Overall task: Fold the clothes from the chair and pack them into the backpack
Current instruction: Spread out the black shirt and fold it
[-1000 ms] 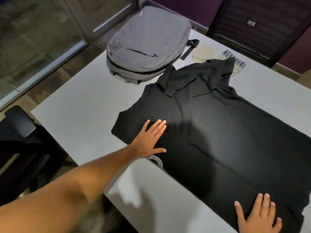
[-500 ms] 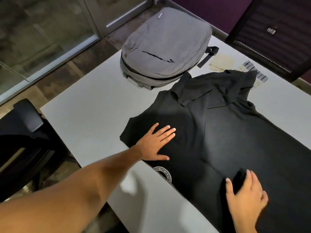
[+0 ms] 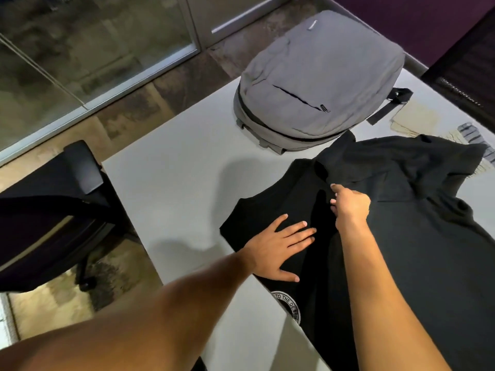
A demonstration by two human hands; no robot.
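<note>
Black shirt (image 3: pixel 401 236) cropped right, fingers (image 3: pixel 333 202) tucked under

The desk (image 3: pixel 182 183) is plain pale grey. At its far edge lies a mid-grey backpack (image 3: pixel 321 84) with a black zip line and a black strap (image 3: pixel 388 103). The shirt (image 3: pixel 415 250) spread over the near right part is solid black, with a round white-lettered print (image 3: pixel 288 306) near the desk's near edge. Past it, by the far right edge, sit a beige cloth (image 3: pixel 417 121) and a grey-and-cream striped piece (image 3: pixel 474 135). The chair (image 3: pixel 53 210) beside the left edge is black.
</note>
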